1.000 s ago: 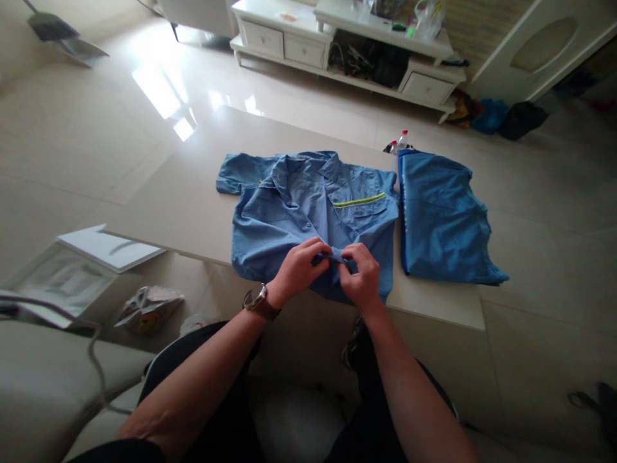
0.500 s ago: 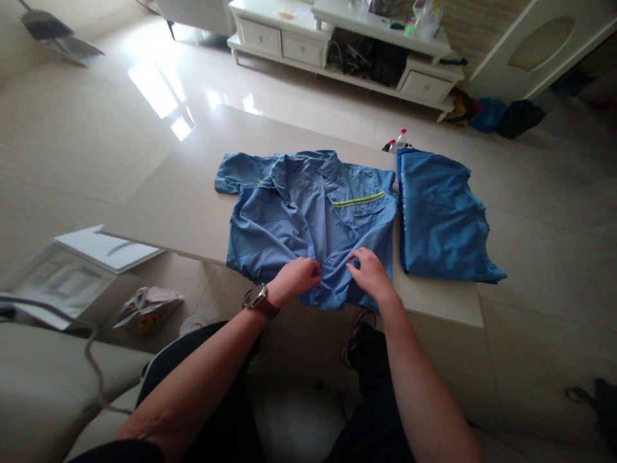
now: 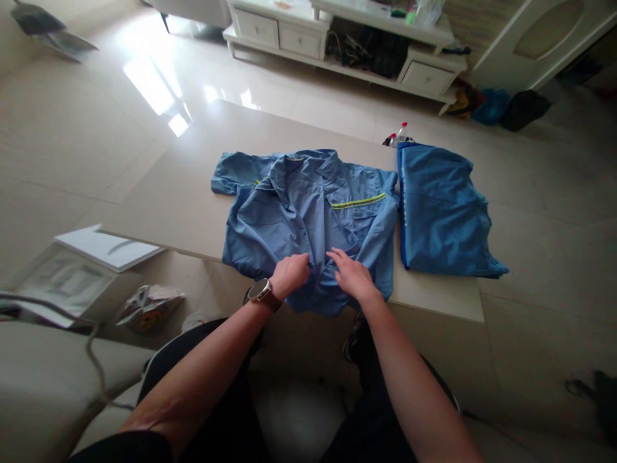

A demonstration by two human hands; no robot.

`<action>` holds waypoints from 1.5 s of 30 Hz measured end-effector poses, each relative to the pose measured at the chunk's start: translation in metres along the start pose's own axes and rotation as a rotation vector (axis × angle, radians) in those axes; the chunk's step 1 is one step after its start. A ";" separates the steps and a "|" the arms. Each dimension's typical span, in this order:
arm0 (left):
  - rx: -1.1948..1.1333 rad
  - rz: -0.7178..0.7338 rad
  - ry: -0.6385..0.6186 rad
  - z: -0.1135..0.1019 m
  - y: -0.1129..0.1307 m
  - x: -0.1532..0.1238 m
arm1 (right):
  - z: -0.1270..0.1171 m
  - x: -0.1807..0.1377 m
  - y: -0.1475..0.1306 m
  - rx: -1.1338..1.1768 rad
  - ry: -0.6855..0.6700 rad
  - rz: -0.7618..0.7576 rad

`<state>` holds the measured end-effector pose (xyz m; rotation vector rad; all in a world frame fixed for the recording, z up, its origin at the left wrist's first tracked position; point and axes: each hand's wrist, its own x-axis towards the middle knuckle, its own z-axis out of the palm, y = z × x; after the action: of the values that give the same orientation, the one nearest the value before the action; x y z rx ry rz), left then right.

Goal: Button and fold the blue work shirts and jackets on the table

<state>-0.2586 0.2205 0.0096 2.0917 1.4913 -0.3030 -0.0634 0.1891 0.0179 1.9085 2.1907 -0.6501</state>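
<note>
A light blue short-sleeved shirt (image 3: 270, 225) lies spread on the table, its collar away from me and its front parted down the middle. A yellow-green stripe runs above its chest pocket on the right side. Along the left front edge, near the hem, my left hand (image 3: 292, 273) is closed on the shirt's cloth; a watch sits on that wrist. My right hand (image 3: 351, 275) rests on the lower right front, fingers stretched out and thumb apart. Part of the hem hangs over the near table edge. Right of the shirt lies a stack of folded blue garments (image 3: 438, 212).
The pale table (image 3: 178, 199) reaches out to the left of the shirt. Bottles with red caps (image 3: 402, 132) show behind the folded stack. A white box (image 3: 72, 276) and a plastic bag (image 3: 149, 305) stand at the near left. Across the floor is a white cabinet (image 3: 301, 45).
My right hand has moved left and its fingers have straightened over the shirt front. My left hand has shifted slightly left. The lower front panels lie differently, with the hem more spread.
</note>
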 end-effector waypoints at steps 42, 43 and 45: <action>-0.567 0.180 0.399 -0.010 0.014 0.002 | -0.013 0.004 -0.011 0.805 0.364 -0.190; -0.577 0.171 0.404 -0.010 0.014 0.003 | -0.013 0.004 -0.012 0.816 0.384 -0.181; -0.578 0.148 0.427 -0.011 0.015 0.002 | -0.013 0.003 -0.014 0.837 0.422 -0.159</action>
<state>-0.2454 0.2246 0.0221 1.8294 1.4135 0.6004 -0.0752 0.1963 0.0315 2.4249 2.5939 -1.5050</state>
